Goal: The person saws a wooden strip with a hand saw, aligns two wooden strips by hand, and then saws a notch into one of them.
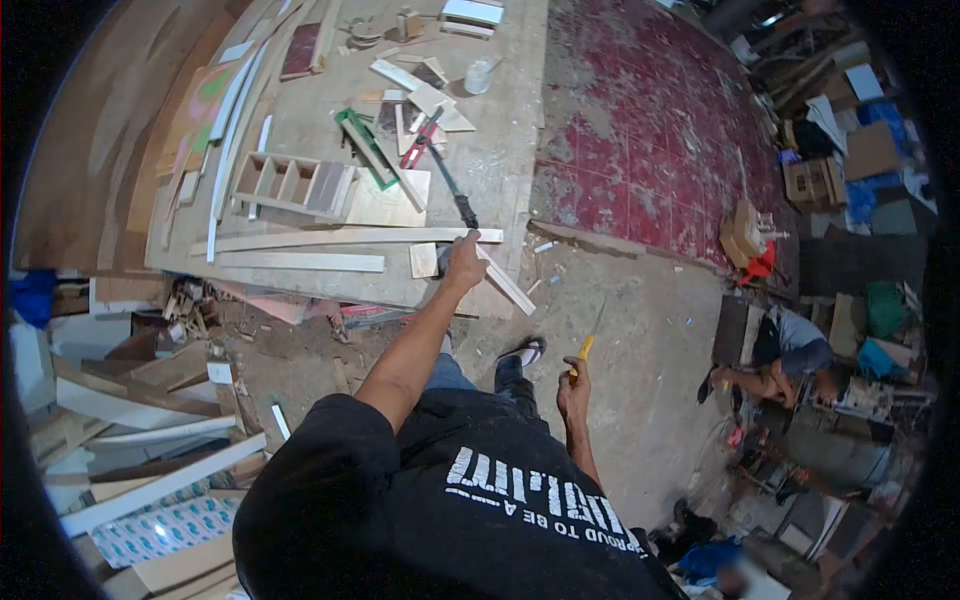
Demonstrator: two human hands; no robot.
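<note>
Left hand (464, 264) at long strip (340, 239), centre frame, likely steadying, grip unclear; right hand (574, 392) clenches yellow-handled tool (585, 347), tip safely away.

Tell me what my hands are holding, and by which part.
Your right hand holds a thin-bladed tool by its yellow handle. Your left hand is at a wood strip; whether it grips anything, I can't tell.

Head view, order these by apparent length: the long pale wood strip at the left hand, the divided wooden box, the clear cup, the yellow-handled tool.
1. Long pale wood strip
2. Divided wooden box
3. Clear cup
Unranked: yellow-handled tool, apparently nearer the camera and partly covered by the right hand.
</note>
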